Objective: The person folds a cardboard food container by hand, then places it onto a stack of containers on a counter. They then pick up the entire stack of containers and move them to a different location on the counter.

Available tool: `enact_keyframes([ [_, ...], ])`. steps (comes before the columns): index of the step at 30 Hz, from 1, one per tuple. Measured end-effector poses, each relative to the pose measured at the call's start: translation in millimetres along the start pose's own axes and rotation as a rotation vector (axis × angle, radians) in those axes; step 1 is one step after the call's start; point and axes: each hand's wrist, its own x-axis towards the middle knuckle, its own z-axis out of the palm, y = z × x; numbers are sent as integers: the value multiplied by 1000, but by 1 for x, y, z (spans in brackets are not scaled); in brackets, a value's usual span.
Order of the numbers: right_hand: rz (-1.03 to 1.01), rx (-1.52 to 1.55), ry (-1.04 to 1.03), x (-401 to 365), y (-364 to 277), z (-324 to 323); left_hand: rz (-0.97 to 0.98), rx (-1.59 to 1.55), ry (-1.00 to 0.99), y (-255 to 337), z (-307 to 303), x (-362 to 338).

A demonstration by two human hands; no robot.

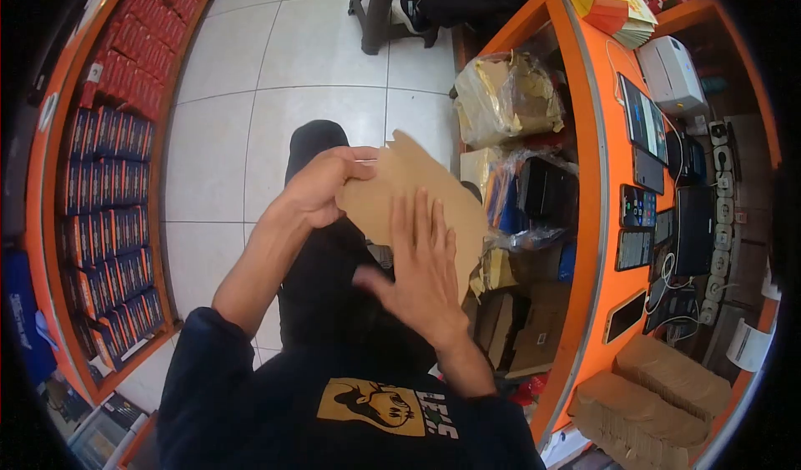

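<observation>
A flat piece of brown cardboard (pixel 455 211) with a torn, jagged top edge lies over my lap. My left hand (pixel 329 184) grips its upper left edge, thumb on top and the other fingers partly hidden. Flat on the cardboard's face rests my right hand (pixel 421 274), its fingers stretched out and the thumb apart to the left. Beneath the cardboard are my dark trousers (pixel 321 278).
An orange shelf (pixel 188 61) with red and blue boxes stands left. On the right, an orange counter (pixel 605 211) holds phones, a white printer (pixel 670 73) and cardboard stacks (pixel 638 411). Wrapped packages (pixel 509 98) sit below. Ahead, a person's leg (pixel 471 7) rests by a stool (pixel 375 15).
</observation>
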Motion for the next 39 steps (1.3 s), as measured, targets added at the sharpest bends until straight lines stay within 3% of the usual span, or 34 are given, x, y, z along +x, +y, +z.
enact_keyframes([
  [1, -30, -21, 235, 7, 12, 16, 36, -50, -30, -3, 1, 3],
  [3, -85, 237, 487, 21, 45, 20, 65, -97, -66, -1, 6, 0],
  [5, 251, 374, 351, 24, 52, -15, 434, 121, 151, 15, 15, -17],
  [6, 228, 705, 270, 21, 79, -10, 427, 124, 146, 14, 8, -16],
  [8, 149, 1275, 356, 26, 91, -4, 782, 1049, 756, 14, -16, -12],
  [10, 101, 1323, 375, 33, 92, 3, 283, 494, 273, 13, -28, -22],
  [12, 69, 1383, 370, 36, 90, 18, 268, 490, 136, -5, -44, -23],
  [14, -131, 932, 325, 44, 89, 33, 205, 419, 196, -13, -56, -29],
  [15, -263, 901, 266, 47, 88, 41, 137, 343, 252, -19, -60, -35],
  [20, -378, 668, 25, 54, 54, 96, 53, 151, 441, -62, -103, -51],
  [23, -434, 539, -42, 61, 46, 138, 63, -9, 405, -78, -124, -67],
  [25, -470, 507, -64, 61, 33, 143, 35, 51, 477, -78, -126, -71],
  [27, -469, 212, -118, 53, 23, 141, 1, 111, 542, -78, -131, -75],
  [28, -467, 214, -124, 50, 20, 145, 22, 162, 537, -78, -133, -74],
  [30, -460, 201, 110, 51, 20, 146, 51, 216, 516, -78, -136, -69],
  [31, -457, 194, 113, 56, 20, 143, 93, 263, 509, -79, -141, -70],
  [33, -101, 745, 278, 64, 18, 136, 124, 303, 506, -80, -142, -72],
  [34, -99, 747, 271, 71, 23, 130, 112, 309, 524, -77, -138, -75],
  [36, 263, 1224, -445, 87, 38, 117, 109, 319, 547, -75, -140, -78],
  [37, 256, 1223, -443, 86, 36, 118, 114, 282, 549, -78, -146, -78],
  [39, -328, 1008, -87, 80, 32, 122, 125, 239, 553, -80, -152, -76],
])
